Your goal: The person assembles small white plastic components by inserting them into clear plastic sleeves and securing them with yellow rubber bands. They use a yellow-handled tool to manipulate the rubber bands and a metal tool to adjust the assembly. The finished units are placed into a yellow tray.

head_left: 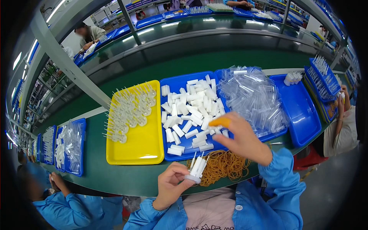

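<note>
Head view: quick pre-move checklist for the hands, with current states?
1. Left hand grips a bundle of white parts: ok.
2. Right hand over the blue tray of white caps: ok.
3. Right fingertips, orange-covered, holding a cap: cannot tell.
4. Rubber bands within reach on the green table: ok.
5. Yellow tray has free space in its near half: ok.
6. Bundle already banded: cannot tell.

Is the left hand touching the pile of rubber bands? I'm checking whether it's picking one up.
Apart. The head view shows the left hand holding a small bundle of white plastic pieces, with bare green table between its fingers and the rubber bands.
</note>
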`<state>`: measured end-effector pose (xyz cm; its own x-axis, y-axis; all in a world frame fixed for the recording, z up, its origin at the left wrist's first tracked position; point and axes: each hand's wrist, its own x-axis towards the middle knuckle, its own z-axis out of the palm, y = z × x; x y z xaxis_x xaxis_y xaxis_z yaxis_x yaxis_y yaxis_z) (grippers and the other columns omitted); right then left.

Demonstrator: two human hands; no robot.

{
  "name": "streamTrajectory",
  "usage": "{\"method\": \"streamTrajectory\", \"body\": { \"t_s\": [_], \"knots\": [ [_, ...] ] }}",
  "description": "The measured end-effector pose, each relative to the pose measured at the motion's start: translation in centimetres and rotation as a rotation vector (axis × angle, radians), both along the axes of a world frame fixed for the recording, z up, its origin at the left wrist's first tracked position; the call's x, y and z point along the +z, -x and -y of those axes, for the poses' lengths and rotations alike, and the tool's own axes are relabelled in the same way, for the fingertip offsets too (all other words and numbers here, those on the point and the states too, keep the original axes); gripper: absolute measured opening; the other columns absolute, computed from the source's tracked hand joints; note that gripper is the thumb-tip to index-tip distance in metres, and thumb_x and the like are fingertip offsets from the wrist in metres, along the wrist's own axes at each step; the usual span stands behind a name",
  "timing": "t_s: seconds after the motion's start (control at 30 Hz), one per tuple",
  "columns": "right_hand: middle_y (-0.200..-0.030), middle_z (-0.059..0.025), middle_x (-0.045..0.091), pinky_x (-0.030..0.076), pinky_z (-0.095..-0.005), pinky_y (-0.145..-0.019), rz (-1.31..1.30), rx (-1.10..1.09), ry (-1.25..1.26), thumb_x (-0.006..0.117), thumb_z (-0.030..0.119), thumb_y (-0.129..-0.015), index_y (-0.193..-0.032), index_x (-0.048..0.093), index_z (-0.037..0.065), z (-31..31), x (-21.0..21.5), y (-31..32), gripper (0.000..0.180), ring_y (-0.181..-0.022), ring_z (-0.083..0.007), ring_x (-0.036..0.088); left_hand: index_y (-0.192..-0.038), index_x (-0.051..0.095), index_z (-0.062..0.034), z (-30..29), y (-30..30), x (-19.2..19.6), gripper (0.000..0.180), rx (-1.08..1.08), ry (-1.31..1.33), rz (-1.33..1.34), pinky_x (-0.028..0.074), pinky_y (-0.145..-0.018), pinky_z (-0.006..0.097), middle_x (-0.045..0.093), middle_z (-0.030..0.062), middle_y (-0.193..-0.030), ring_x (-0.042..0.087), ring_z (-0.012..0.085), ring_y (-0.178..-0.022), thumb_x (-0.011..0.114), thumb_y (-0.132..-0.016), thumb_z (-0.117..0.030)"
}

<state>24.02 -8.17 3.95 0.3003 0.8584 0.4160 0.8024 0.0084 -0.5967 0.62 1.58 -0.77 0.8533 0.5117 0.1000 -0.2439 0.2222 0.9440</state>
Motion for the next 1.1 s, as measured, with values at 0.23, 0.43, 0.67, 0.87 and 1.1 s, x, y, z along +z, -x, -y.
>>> {"method": "streamTrajectory", "body": {
  "t_s": [0.23, 0.43, 0.67, 0.87, 1.1],
  "knots": [
    [-0.084, -0.0085, 0.060, 0.037, -0.0369, -0.076, 0.571, -0.193, 0.352, 0.070, 0.029, -0.071, -0.082, 0.067, 0.006, -5.7, -3.1, -1.6, 0.026, -0.085, -0.0231, 0.055, -0.095, 0.053, 0.0044, 0.0, 0.3, 0.2, 0.023, 0.042, -0.002, 0.001, 0.051, -0.081, 0.031, 0.049, 0.0102, -0.098, 0.057, 0.0169, -0.090, 0.065, -0.076, 0.010],
    [-0.081, -0.0084, 0.061, 0.037, -0.0357, -0.077, 0.448, -0.105, 0.341, 0.068, 0.026, -0.071, -0.078, 0.067, 0.005, -6.3, -5.4, -1.5, 0.022, -0.079, -0.0228, 0.057, -0.095, 0.054, 0.0050, -0.6, 0.5, -0.7, 0.023, 0.081, 0.027, 0.008, 0.051, -0.081, 0.031, 0.051, 0.0110, -0.099, 0.058, 0.0178, -0.090, 0.064, -0.075, 0.011],
    [-0.078, -0.0022, 0.057, 0.041, -0.0225, -0.064, -0.689, 0.021, 0.238, 0.053, 0.020, -0.089, -0.094, 0.064, 0.003, -4.1, -0.7, -1.4, 0.022, -0.069, -0.0090, 0.051, -0.099, 0.058, 0.0053, -0.8, 0.7, -0.2, 0.026, 0.173, -0.003, 0.081, 0.049, -0.082, 0.031, 0.054, 0.0127, -0.101, 0.057, 0.0186, -0.091, 0.066, -0.075, 0.009],
    [-0.082, 0.0001, 0.056, 0.042, -0.0190, -0.064, -1.098, 0.162, 0.195, 0.051, 0.022, -0.092, -0.107, 0.058, 0.003, -2.7, 0.3, -0.5, 0.025, -0.071, -0.0054, 0.050, -0.100, 0.062, 0.0045, -0.5, 0.0, 0.2, 0.025, 0.175, -0.127, 0.135, 0.047, -0.080, 0.031, 0.056, 0.0142, -0.101, 0.056, 0.0197, -0.092, 0.066, -0.075, 0.009],
    [-0.080, 0.0010, 0.057, 0.040, -0.0183, -0.062, -1.155, 0.193, 0.184, 0.054, 0.024, -0.091, -0.100, 0.058, 0.004, -2.6, -0.3, 0.1, 0.022, -0.068, -0.0048, 0.049, -0.100, 0.064, 0.0039, -0.1, -1.0, 0.9, 0.024, 0.176, -0.203, 0.077, 0.047, -0.078, 0.029, 0.058, 0.0138, -0.102, 0.056, 0.0192, -0.092, 0.063, -0.077, 0.010]
  ]
}}
